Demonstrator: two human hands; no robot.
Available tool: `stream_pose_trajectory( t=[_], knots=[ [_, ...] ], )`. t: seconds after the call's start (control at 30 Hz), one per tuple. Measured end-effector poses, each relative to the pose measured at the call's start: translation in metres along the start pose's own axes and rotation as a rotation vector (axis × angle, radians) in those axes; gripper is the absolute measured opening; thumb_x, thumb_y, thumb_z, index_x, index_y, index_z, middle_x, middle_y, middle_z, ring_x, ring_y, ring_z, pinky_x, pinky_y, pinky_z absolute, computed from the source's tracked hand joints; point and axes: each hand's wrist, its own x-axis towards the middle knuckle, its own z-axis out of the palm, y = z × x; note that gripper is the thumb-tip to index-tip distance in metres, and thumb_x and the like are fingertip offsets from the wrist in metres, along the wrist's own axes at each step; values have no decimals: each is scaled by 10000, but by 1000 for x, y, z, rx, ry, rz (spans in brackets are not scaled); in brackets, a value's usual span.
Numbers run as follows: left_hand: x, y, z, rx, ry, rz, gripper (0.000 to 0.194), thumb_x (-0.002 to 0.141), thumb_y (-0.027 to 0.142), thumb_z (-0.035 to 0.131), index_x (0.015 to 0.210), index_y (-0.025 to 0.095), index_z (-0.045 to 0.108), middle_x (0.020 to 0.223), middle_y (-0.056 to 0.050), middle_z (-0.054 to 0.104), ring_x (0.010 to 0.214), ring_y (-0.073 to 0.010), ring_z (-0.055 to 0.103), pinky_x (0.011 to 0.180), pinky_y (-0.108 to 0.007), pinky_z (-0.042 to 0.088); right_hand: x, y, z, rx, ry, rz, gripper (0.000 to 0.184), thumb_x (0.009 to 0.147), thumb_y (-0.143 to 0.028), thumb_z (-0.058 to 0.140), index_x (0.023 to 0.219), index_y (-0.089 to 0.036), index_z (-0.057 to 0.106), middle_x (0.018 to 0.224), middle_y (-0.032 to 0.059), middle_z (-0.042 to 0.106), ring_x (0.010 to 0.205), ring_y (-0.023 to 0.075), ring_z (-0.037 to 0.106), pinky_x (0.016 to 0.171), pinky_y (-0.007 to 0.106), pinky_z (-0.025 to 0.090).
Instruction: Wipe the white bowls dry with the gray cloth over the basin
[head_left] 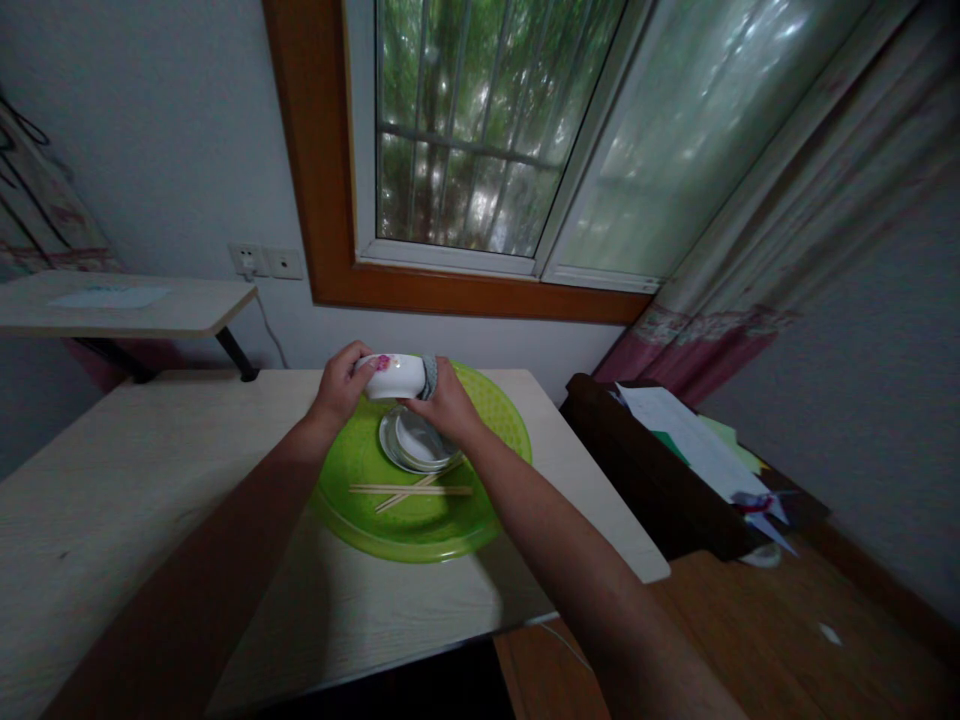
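Observation:
A white bowl [401, 377] with a pink flower print is held tilted on its side above a green round tray [420, 545]. My left hand [343, 382] grips its left edge. My right hand [448, 400] is closed around a grey cloth [430, 376] pressed against the bowl's right side. Below, a small stack of white dishes [424, 440] sits on the tray, partly hidden by my right hand. In front of the stack lie several wooden chopsticks [411, 490], some crossing the others.
The tray stands on a pale wooden table [285, 560]. A raised shelf [150, 305] with a paper on it is at the left. On the right, a dark brown piece of furniture [645, 470] holds papers [697, 445]. A window [480, 130] and a curtain [712, 270] are behind.

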Motion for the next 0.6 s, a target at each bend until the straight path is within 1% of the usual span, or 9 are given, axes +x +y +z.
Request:
stream_pose_trajectory(
  t=[0.17,0.3,0.4,0.6],
  knots=[
    [1,-3,-1,-12,1,15,217,899,395,548,798,207,587,778,12,577,765,-163,536,705,-302,398,0,2,1,10,-1,11,643,743,-377,841,1267,-222,502,1206,88,579,1141,271,582,1018,450,504],
    [1,-3,-1,-15,9,28,230,909,404,531,801,208,584,793,5,589,776,-168,543,717,-309,408,1,1,0,14,-5,5,620,749,-366,838,1256,-213,515,1207,90,578,1143,268,576,1024,441,501],
    [0,-2,0,-4,15,22,234,906,410,539,804,206,589,787,5,584,766,-166,538,707,-307,407,1,0,0,6,-2,-13,619,747,-360,844,1248,-196,521,1204,98,580,1137,268,575,1018,432,501],
    [-1,-2,-1,8,8,17,251,906,437,557,818,205,597,780,5,580,756,-163,533,684,-299,402,1,0,-1,8,11,-29,596,757,-368,837,1243,-209,529,1190,88,590,1124,266,583,1004,431,505]
  ],
)
